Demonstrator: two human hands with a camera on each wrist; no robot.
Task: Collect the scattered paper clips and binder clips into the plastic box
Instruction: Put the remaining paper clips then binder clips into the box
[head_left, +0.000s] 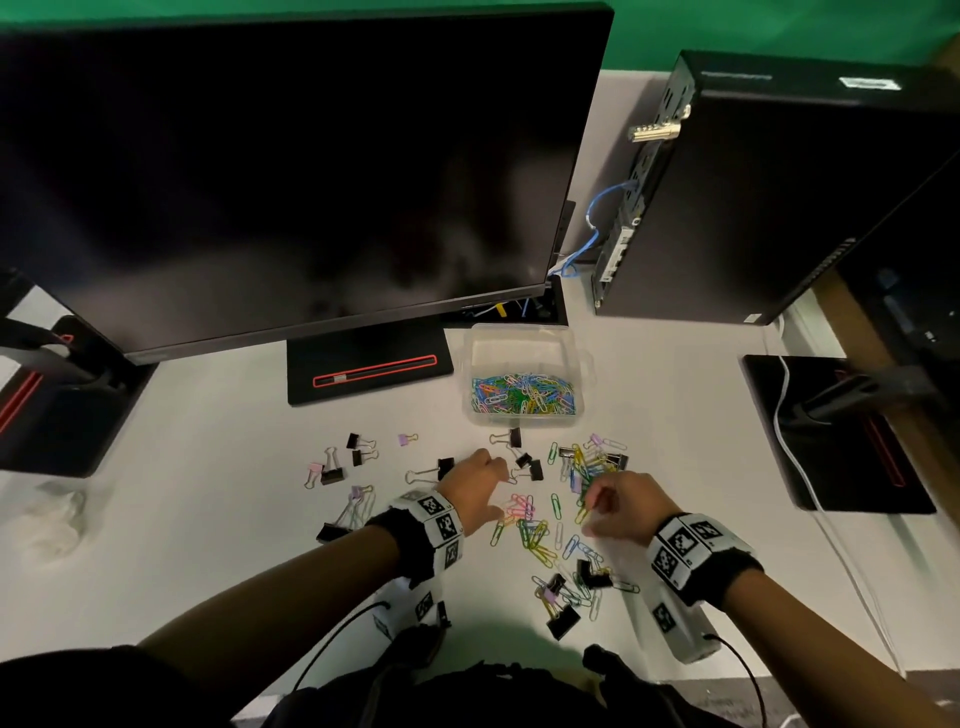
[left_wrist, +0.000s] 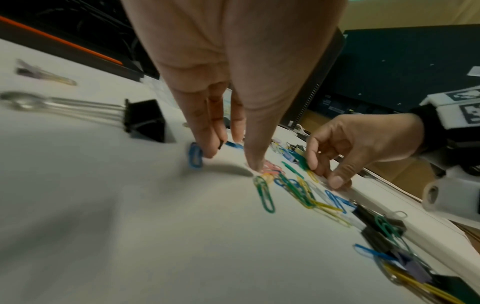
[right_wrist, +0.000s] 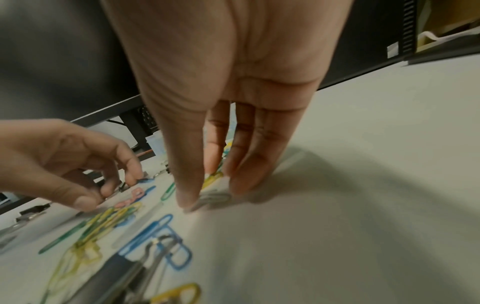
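Note:
The clear plastic box (head_left: 524, 340) stands behind the mess, with several coloured paper clips in its near half. Loose paper clips (head_left: 535, 535) and black binder clips (head_left: 332, 474) lie scattered on the white desk. My left hand (head_left: 500, 488) points down at the pile. Its thumb touches pink and green clips (left_wrist: 265, 185), and its fingers (left_wrist: 207, 152) touch a blue clip (left_wrist: 194, 157); it grips nothing. My right hand (head_left: 589, 514) is just to its right. Thumb and fingers pinch a pale grey paper clip (right_wrist: 214, 198) that lies on the desk.
A dark monitor (head_left: 291, 171) and its stand base (head_left: 369, 371) are behind and to the left. A black computer tower (head_left: 779, 197) stands at the back right. Further black stand bases sit at the far right (head_left: 831, 431) and left (head_left: 62, 415). More binder clips (head_left: 562, 621) lie near the front edge.

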